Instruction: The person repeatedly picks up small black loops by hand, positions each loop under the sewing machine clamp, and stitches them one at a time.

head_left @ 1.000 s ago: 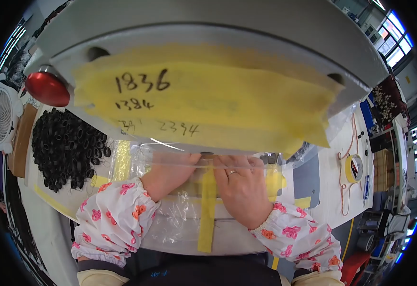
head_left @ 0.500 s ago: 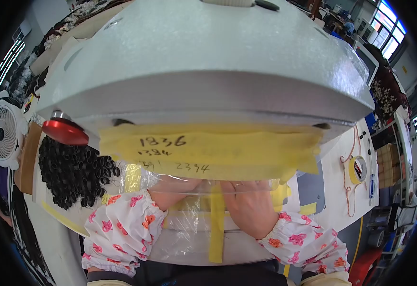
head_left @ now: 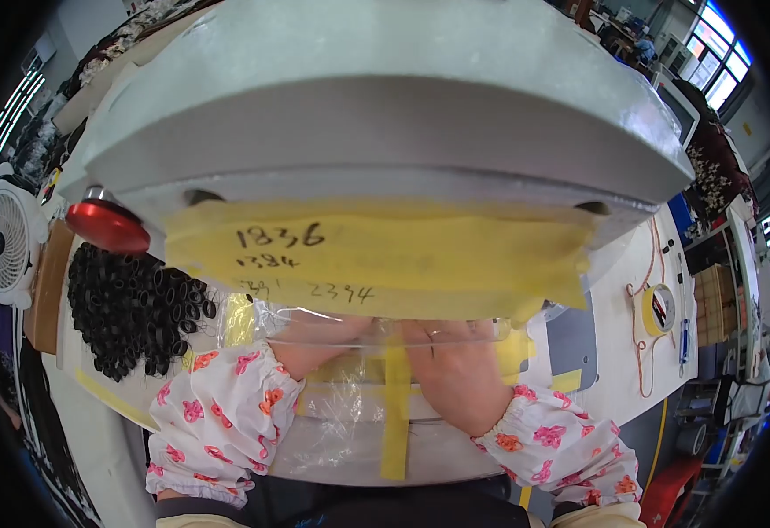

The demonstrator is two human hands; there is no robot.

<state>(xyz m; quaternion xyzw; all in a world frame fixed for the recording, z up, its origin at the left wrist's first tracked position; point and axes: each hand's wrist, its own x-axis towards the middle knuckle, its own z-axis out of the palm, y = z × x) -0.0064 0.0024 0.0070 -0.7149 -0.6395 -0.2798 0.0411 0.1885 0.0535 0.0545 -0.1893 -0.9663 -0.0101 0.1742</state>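
Both hands were placed beneath the front edge of a pale machine head, well in from the table edge. The left hand and the right hand were partly seen through clear plastic hung below the head. The fingertips of both were hidden by the head, so whether either was open, closed or gripping could not be determined; the workpiece, if held, could not be made out. A yellow tape strip was positioned between the wrists, run toward the near edge of the work surface. On the head, a yellow label was marked "1836" and other handwritten figures; a red knob was fitted at its left. Black loops were heaped to the left; a tape roll was noted to the right.
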